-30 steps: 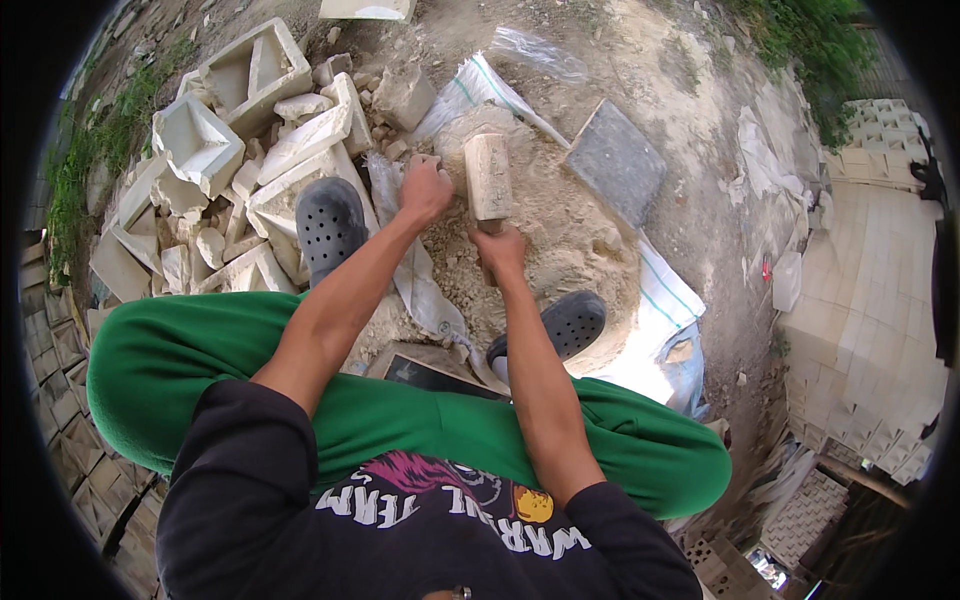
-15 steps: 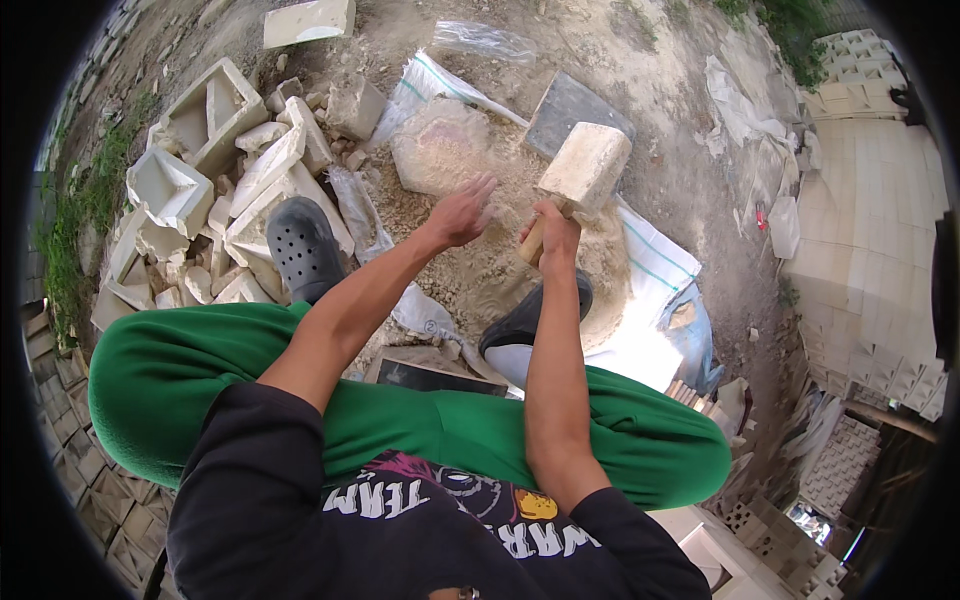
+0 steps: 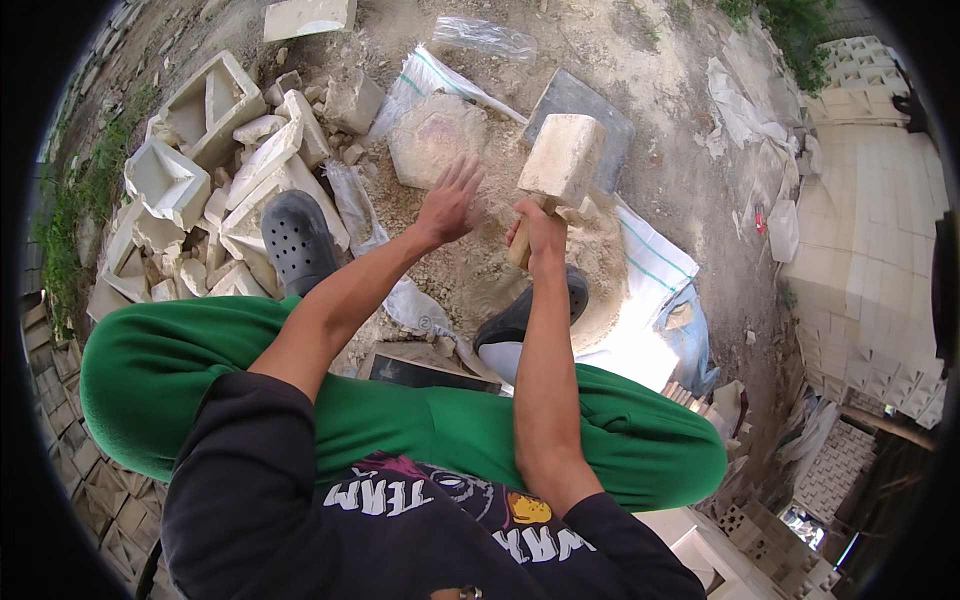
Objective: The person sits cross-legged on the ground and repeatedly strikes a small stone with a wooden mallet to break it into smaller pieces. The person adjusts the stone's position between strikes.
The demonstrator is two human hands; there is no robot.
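Outdoors on dusty ground, a person in green trousers and dark clogs grips a mallet, the fingers of the right hand wrapped tightly around its wooden handle just below the blocky, pale head. The mallet tilts up and to the right, its head partly covering a grey slab in the view from above. The left hand, slightly blurred, is empty, its fingers extended and close together over the lower edge of a roughly six-sided pale block; whether they touch it cannot be told. Crumbled pale material spreads between the feet, with a white, green-striped sack showing at its edges. To the left lies a heap of broken cream-coloured pieces, while clear plastic rests on the ground beyond the block
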